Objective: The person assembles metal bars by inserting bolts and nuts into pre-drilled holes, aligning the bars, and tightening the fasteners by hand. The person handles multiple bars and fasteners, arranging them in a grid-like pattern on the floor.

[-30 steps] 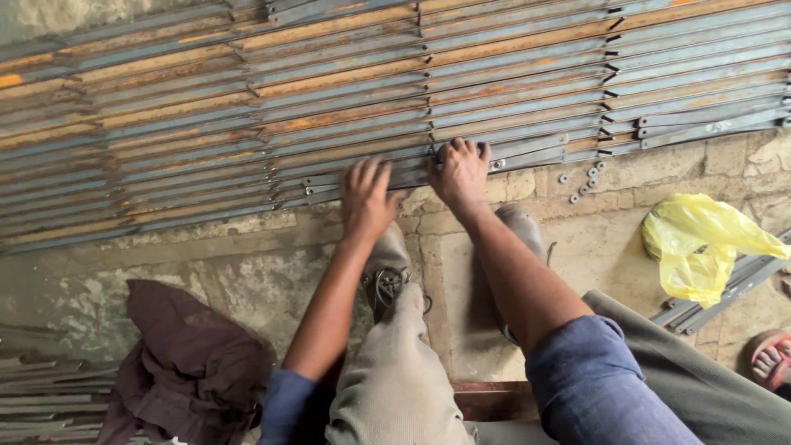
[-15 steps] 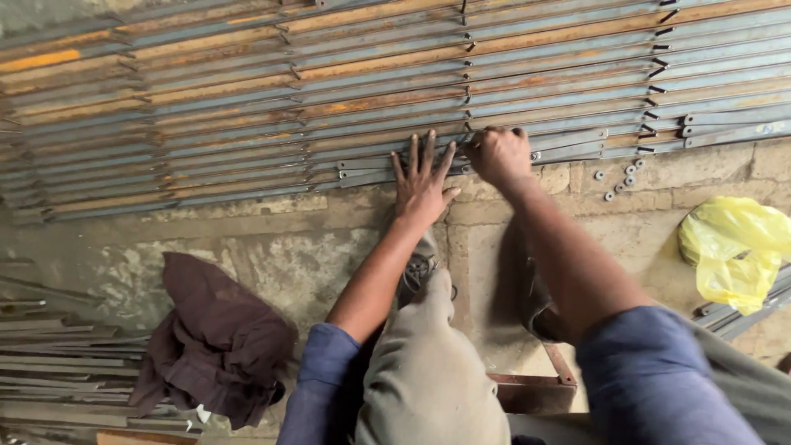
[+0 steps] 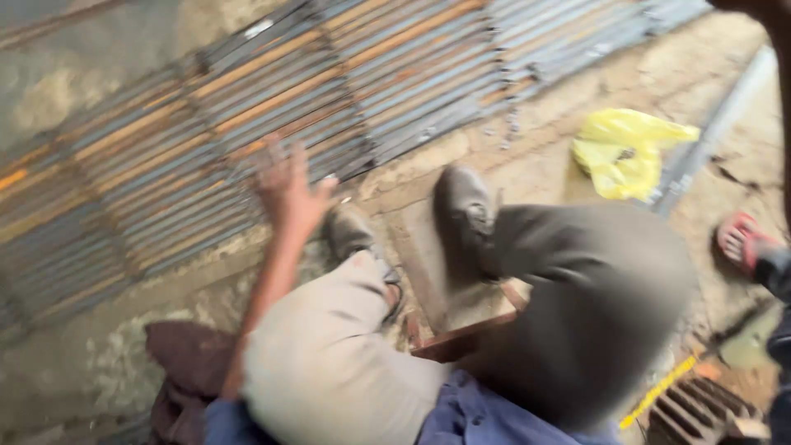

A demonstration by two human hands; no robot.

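The picture is motion-blurred. My left hand hovers with fingers spread and holds nothing, just above the near edge of a row of long rusty metal strips laid side by side on the ground. Of my right side only a piece of arm shows along the top right edge; the hand itself is out of frame. My knees in beige and grey trousers fill the lower middle. My shoes rest on the concrete in front of the strips.
A crumpled yellow plastic bag lies at the right beside a long grey metal bar. A dark cloth lies at lower left. Another person's foot in a red sandal is at the right edge, with a drain grate below.
The view has swung and tilted sharply. My right hand has left the strips and gone out of frame at the top right. My left hand has lifted off the strips.
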